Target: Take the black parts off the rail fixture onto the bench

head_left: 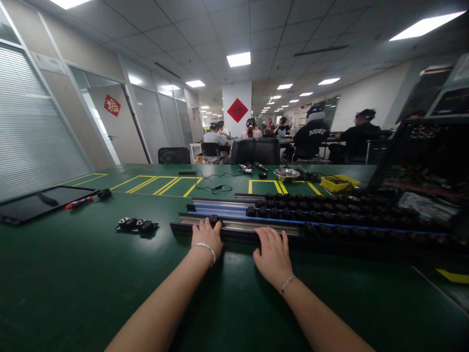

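The left hand [208, 238] is at the near rail [238, 236], toward its left end, with its fingertips against a small black part [214, 219] seated in the channel. The fingers are bent around the part; whether they are closed firmly on it cannot be told — the underside is hidden. The right hand [273, 249] is farther along the same rail, fingers curved over its front edge, thumb lower on the near side; whether it grips or merely rests cannot be told. Each wrist carries a thin bracelet.

Between the hands, a silvery strip is visible inside the channel. Beyond lie further rails [225, 208], side by side and roughly parallel, with blue lengthwise strips and rows of black parts [274, 213] filling their right portions.

A group of loose black parts [136, 225] lies on the green table [110, 288], left of the near rail's end. Farther left are a red-handled tool [78, 203] and a flat dark panel [22, 208]. Toward the far edge: a thin black cable [222, 191], a metal bowl [286, 173] and a yellow tray [339, 184]. Several people sit in the background, past black chairs [242, 151].
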A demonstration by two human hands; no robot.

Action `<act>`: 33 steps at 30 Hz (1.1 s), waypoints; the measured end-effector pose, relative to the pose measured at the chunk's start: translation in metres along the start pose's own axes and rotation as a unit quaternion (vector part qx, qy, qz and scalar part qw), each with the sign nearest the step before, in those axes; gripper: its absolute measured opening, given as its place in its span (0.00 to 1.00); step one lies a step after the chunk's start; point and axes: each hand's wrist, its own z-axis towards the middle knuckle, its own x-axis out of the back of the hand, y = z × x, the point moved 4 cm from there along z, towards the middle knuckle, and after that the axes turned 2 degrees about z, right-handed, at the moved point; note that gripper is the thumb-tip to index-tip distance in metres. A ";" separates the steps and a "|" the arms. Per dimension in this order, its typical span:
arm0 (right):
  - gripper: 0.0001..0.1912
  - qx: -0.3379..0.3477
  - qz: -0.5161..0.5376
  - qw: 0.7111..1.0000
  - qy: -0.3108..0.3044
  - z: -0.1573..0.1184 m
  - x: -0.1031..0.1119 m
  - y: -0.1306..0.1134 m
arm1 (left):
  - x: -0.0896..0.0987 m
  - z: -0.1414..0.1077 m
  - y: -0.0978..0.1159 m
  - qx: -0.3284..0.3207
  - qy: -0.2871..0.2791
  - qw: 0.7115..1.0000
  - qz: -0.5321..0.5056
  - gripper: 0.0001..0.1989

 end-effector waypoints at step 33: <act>0.25 -0.004 -0.013 1.000 -0.016 0.000 0.001 0.000 | -0.006 0.018 -0.052 0.061 -0.060 0.996 -0.007 0.33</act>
